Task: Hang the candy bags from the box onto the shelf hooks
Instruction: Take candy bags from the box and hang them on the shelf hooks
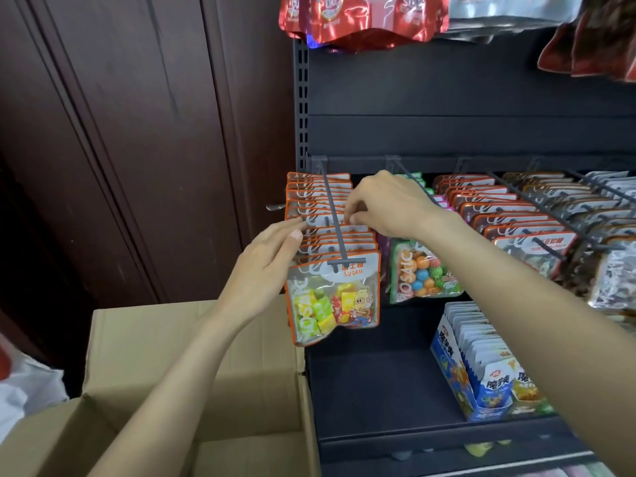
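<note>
Several orange-rimmed candy bags (pixel 335 294) hang in a row on a grey shelf hook (pixel 332 215) at the left end of the black rack. My left hand (pixel 268 266) lies with straight fingers against the left edge of the row. My right hand (pixel 385 204) reaches over from the right and pinches the top edge of one bag in the middle of the row. The open cardboard box (pixel 192 339) stands at the lower left; its inside is mostly out of sight.
More hooks to the right carry green-rimmed bags (pixel 423 273) and brown-rimmed bags (pixel 523 232). Red pouches (pixel 361 15) hang above. A blue display carton (pixel 481 370) sits on the lower shelf. Dark wooden panelling (pixel 120 132) fills the left.
</note>
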`<control>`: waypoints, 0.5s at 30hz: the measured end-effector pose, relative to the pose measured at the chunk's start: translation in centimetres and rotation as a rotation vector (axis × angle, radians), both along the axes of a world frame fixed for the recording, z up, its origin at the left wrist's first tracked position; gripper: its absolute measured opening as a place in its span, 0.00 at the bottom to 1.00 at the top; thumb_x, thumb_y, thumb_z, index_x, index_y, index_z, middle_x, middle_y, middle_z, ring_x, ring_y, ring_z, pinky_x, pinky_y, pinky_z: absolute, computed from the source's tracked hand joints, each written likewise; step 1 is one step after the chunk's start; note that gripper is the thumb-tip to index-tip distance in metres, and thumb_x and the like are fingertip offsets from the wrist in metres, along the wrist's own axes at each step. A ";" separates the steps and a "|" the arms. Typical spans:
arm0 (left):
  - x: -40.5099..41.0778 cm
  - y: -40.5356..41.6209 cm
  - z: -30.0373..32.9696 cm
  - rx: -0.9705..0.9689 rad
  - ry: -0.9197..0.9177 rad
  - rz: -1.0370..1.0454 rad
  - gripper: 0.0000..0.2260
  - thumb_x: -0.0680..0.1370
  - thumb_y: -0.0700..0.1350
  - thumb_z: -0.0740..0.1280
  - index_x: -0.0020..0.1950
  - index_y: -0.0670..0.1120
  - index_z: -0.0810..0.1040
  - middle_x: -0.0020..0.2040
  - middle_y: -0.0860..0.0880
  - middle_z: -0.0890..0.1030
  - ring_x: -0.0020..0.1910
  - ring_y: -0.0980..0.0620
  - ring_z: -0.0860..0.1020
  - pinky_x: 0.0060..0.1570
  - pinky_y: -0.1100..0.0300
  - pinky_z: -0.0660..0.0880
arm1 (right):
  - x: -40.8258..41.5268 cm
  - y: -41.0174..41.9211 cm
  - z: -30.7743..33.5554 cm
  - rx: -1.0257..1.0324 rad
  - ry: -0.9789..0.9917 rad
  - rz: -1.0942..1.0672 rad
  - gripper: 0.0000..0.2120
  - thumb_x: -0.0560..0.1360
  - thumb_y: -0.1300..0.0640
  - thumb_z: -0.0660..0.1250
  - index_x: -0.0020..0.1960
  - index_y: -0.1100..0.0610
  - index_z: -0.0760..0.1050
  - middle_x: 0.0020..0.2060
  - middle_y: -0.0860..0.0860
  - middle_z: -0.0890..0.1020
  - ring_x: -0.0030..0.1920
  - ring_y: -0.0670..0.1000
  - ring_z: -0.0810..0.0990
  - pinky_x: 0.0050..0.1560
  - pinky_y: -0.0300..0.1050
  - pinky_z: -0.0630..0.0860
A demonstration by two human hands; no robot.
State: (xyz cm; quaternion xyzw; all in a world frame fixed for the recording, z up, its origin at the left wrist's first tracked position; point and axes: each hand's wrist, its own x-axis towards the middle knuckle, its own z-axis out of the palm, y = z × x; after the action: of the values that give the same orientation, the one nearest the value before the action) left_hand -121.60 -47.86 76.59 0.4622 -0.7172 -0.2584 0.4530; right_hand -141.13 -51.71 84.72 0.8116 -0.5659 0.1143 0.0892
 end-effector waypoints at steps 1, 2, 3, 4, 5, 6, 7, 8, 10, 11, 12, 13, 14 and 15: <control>0.0 0.0 0.1 0.007 0.002 0.003 0.19 0.82 0.55 0.54 0.70 0.51 0.72 0.68 0.59 0.72 0.68 0.62 0.68 0.68 0.60 0.65 | -0.1 0.1 0.1 -0.021 -0.015 -0.008 0.08 0.77 0.57 0.67 0.52 0.50 0.83 0.51 0.51 0.83 0.53 0.56 0.80 0.45 0.45 0.72; 0.1 -0.2 0.2 0.013 0.002 0.008 0.20 0.82 0.54 0.54 0.71 0.51 0.71 0.70 0.59 0.70 0.69 0.63 0.66 0.69 0.61 0.63 | -0.1 0.0 0.1 -0.050 -0.029 -0.017 0.09 0.78 0.58 0.66 0.54 0.50 0.82 0.53 0.51 0.83 0.54 0.57 0.80 0.47 0.47 0.74; 0.2 -0.4 0.4 0.016 -0.005 0.015 0.20 0.82 0.55 0.53 0.72 0.52 0.70 0.71 0.60 0.69 0.70 0.64 0.64 0.69 0.63 0.61 | -0.1 0.0 0.2 -0.086 -0.034 -0.023 0.11 0.78 0.59 0.65 0.57 0.50 0.81 0.55 0.51 0.83 0.55 0.57 0.80 0.50 0.48 0.75; 0.3 -0.7 0.5 0.022 -0.021 0.019 0.20 0.82 0.55 0.52 0.73 0.53 0.69 0.72 0.60 0.67 0.71 0.65 0.61 0.69 0.65 0.58 | 0.0 -0.1 0.1 -0.109 -0.029 -0.031 0.13 0.79 0.60 0.64 0.60 0.50 0.80 0.56 0.51 0.82 0.56 0.57 0.79 0.51 0.49 0.76; 0.4 -1.1 0.7 0.036 -0.041 0.014 0.20 0.83 0.54 0.52 0.74 0.54 0.67 0.74 0.61 0.64 0.72 0.66 0.58 0.70 0.66 0.55 | 0.1 -0.2 0.0 -0.113 -0.019 -0.036 0.14 0.79 0.61 0.63 0.61 0.50 0.79 0.58 0.51 0.82 0.58 0.58 0.79 0.52 0.50 0.76; 0.4 -1.3 0.9 0.061 -0.062 0.000 0.20 0.83 0.54 0.50 0.75 0.54 0.65 0.75 0.62 0.62 0.73 0.67 0.55 0.72 0.64 0.51 | 0.1 -0.4 -0.1 -0.100 -0.005 -0.039 0.14 0.79 0.61 0.63 0.61 0.50 0.79 0.59 0.52 0.81 0.58 0.58 0.79 0.53 0.50 0.76; 0.4 -1.5 1.0 0.095 -0.077 -0.021 0.20 0.84 0.54 0.50 0.76 0.55 0.63 0.76 0.62 0.60 0.72 0.69 0.53 0.75 0.61 0.48 | 0.1 -0.6 -0.3 -0.083 0.006 -0.040 0.14 0.79 0.61 0.63 0.60 0.49 0.80 0.59 0.52 0.81 0.58 0.59 0.79 0.53 0.51 0.76; 0.4 -1.6 0.9 0.128 -0.088 -0.045 0.21 0.84 0.54 0.49 0.77 0.55 0.61 0.76 0.62 0.58 0.72 0.70 0.51 0.76 0.57 0.46 | 0.1 -0.7 -0.5 -0.070 0.011 -0.041 0.14 0.78 0.61 0.64 0.58 0.49 0.81 0.58 0.53 0.82 0.57 0.59 0.79 0.53 0.51 0.77; 0.3 -1.5 0.6 0.167 -0.090 -0.080 0.22 0.83 0.56 0.48 0.77 0.56 0.58 0.76 0.63 0.56 0.72 0.70 0.50 0.77 0.52 0.46 | 0.0 -0.7 -0.8 -0.069 0.008 -0.039 0.13 0.78 0.63 0.64 0.56 0.50 0.82 0.56 0.53 0.83 0.55 0.58 0.80 0.51 0.49 0.76; 0.3 -1.4 0.5 0.173 -0.083 -0.089 0.22 0.83 0.57 0.49 0.77 0.56 0.58 0.76 0.63 0.56 0.73 0.68 0.51 0.77 0.51 0.47 | 0.0 -0.6 -0.9 -0.075 0.007 -0.037 0.13 0.78 0.63 0.64 0.56 0.51 0.82 0.56 0.53 0.83 0.55 0.58 0.80 0.50 0.47 0.76; 0.3 -1.3 0.4 0.176 -0.070 -0.092 0.22 0.83 0.58 0.49 0.77 0.57 0.58 0.76 0.63 0.56 0.74 0.66 0.52 0.77 0.50 0.49 | 0.0 -0.5 -1.0 -0.081 0.008 -0.033 0.13 0.78 0.63 0.64 0.56 0.51 0.82 0.55 0.52 0.82 0.55 0.57 0.80 0.48 0.45 0.74; 0.3 -1.3 0.3 0.179 -0.057 -0.088 0.22 0.83 0.58 0.49 0.77 0.57 0.59 0.76 0.63 0.57 0.75 0.65 0.54 0.76 0.49 0.50 | 0.0 -0.4 -1.0 -0.086 0.010 -0.032 0.12 0.78 0.63 0.64 0.56 0.52 0.82 0.55 0.52 0.82 0.54 0.56 0.80 0.46 0.44 0.73; 0.3 -1.1 0.2 0.178 -0.043 -0.080 0.22 0.83 0.58 0.50 0.77 0.56 0.60 0.76 0.63 0.59 0.74 0.64 0.56 0.76 0.49 0.52 | 0.1 -0.3 -1.0 -0.090 0.009 -0.032 0.12 0.78 0.63 0.64 0.55 0.51 0.83 0.55 0.52 0.83 0.54 0.56 0.80 0.45 0.43 0.71; 0.3 -1.0 0.1 0.170 -0.027 -0.067 0.21 0.83 0.57 0.51 0.76 0.56 0.62 0.75 0.62 0.61 0.74 0.64 0.58 0.76 0.51 0.54 | 0.1 -0.3 -1.1 -0.093 0.008 -0.032 0.12 0.78 0.63 0.64 0.54 0.51 0.83 0.54 0.52 0.83 0.53 0.56 0.80 0.44 0.43 0.70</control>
State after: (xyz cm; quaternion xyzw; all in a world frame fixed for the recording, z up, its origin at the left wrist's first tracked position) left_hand -121.31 -48.84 76.73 0.4780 -0.7140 -0.3272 0.3932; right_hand -141.00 -52.00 83.67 0.7979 -0.5725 0.1357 0.1311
